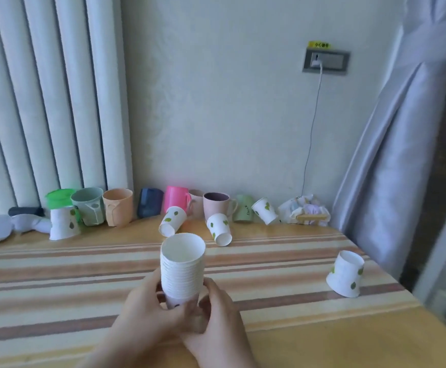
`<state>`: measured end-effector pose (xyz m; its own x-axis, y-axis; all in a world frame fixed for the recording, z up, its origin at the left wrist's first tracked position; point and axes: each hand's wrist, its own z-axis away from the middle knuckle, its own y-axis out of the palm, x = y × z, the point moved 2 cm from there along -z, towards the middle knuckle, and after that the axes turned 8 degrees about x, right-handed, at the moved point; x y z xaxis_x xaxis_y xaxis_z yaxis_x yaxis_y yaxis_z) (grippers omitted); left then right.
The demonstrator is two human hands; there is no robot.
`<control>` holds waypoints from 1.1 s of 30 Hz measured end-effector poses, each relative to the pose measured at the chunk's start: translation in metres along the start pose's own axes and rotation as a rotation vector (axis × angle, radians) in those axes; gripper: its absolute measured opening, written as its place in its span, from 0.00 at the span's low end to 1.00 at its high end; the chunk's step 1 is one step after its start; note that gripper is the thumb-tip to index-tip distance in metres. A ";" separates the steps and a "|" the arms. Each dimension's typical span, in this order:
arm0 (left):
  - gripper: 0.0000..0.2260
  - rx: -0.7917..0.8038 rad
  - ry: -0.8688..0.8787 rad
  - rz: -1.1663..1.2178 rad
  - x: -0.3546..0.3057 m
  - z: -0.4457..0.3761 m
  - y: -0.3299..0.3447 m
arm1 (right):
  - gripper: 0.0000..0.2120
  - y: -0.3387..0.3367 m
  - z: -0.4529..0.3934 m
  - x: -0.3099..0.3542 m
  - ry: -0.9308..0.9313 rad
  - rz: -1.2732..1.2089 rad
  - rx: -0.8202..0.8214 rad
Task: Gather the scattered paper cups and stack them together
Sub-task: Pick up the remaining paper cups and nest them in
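Striped cloth covers the table, where five loose leaf-print paper cups lie scattered toward the wall. Above its near middle, the left hand and right hand both clasp the base of an upright stack of paper cups.

A nested stack of white paper cups stands mouth-up, gripped at its base by both hands. Beyond it two leaf-printed cups lie tipped, one just left, one just right. Farther right another leans tilted. Far left a cup stands inverted; well right of the hands another sits inverted, leaning.
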<state>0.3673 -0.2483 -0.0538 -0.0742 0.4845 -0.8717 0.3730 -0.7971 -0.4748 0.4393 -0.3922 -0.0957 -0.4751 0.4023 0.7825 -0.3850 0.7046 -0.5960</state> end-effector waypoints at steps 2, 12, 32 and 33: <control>0.16 -0.096 0.000 0.020 0.013 -0.007 -0.005 | 0.47 -0.001 0.000 0.000 0.035 0.052 0.043; 0.30 -0.128 0.025 0.006 0.035 -0.022 -0.004 | 0.21 -0.047 -0.052 0.015 0.400 -0.190 0.255; 0.21 -0.117 0.122 0.043 0.042 -0.019 -0.006 | 0.33 -0.034 -0.238 -0.033 0.405 0.099 -0.061; 0.21 -0.118 0.121 0.038 0.042 -0.019 -0.006 | 0.31 -0.033 -0.233 -0.034 0.375 0.083 -0.047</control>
<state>0.3793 -0.2162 -0.0847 0.0518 0.5002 -0.8643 0.4803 -0.7713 -0.4176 0.6525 -0.2932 -0.0605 -0.1777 0.6387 0.7487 -0.3167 0.6832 -0.6580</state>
